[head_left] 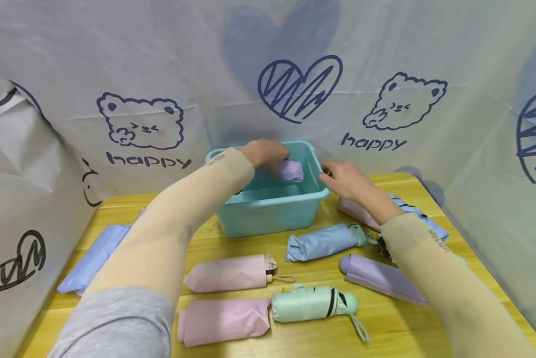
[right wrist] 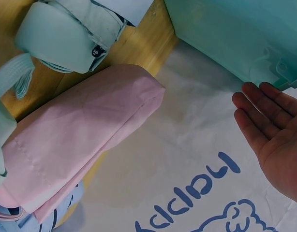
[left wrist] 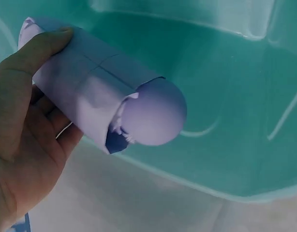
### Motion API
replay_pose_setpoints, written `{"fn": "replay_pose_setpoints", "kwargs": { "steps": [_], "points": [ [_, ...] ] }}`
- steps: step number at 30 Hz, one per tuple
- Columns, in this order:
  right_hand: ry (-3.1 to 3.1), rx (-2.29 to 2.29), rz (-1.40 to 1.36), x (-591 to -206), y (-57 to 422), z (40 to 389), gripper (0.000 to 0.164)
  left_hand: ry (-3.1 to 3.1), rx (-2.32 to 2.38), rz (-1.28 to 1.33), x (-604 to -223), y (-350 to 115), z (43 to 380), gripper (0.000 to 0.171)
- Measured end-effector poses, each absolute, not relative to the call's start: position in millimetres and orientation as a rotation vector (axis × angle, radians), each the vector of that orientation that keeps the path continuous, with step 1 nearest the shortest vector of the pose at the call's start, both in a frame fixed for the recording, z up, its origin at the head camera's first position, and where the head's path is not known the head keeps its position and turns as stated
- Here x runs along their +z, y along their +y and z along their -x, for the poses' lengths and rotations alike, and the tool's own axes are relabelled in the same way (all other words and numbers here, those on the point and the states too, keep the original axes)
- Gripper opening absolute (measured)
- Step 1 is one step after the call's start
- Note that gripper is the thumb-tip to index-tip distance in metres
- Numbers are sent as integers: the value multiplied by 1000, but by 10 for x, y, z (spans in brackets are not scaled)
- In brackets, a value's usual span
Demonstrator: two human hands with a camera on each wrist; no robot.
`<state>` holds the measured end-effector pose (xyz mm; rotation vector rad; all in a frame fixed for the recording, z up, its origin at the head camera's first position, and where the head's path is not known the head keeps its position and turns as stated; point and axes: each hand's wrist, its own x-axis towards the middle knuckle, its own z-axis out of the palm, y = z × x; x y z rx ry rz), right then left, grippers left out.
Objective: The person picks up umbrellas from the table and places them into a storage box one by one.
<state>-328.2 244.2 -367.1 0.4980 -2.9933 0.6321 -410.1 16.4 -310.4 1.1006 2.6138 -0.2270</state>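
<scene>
My left hand (head_left: 266, 152) grips a folded purple umbrella (left wrist: 97, 82) in its sleeve, inside the teal bin (head_left: 268, 216). In the left wrist view the thumb lies on top of the sleeve, fingers underneath, and the rounded purple handle end points away from the palm over the bin floor. My right hand (head_left: 346, 180) is at the bin's right rim. The right wrist view shows its fingers (right wrist: 264, 108) extended, fingertips right at the bin's outer wall.
Folded umbrellas lie on the wooden table (head_left: 232, 343): pink (head_left: 225, 320), pale pink (head_left: 227, 273), mint green (head_left: 310, 304), light blue (head_left: 321, 242), purple (head_left: 381, 278), periwinkle (head_left: 95, 256). Under the right forearm are a pink umbrella (right wrist: 85, 130) and a blue striped one (head_left: 422, 219). A printed cloth (head_left: 232, 99) hangs behind.
</scene>
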Motion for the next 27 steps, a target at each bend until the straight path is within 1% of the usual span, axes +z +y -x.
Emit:
{"fn": "replay_pose_setpoints", "kwargs": {
  "steps": [5,12,22,25,27],
  "points": [
    [-3001,647,-509,-3669,2443,3281,37,2578,-267,-1082,-3283,233,4150,40],
    [-2997,660,-520,-3666,2458,3269,38,2538,-330,-1002,-3515,323,4277,36],
    [-3002,662,-522,-3690,2447,3271,37,2497,-513,-1063,-3731,314,4340,30],
    [-2995,672,-520,-3684,2450,3268,38,2498,-536,-1105,-3739,313,4349,28],
    [-2991,672,-519,-3681,2455,3270,38,2493,-571,-1146,-3737,316,4348,29]
  ]
}}
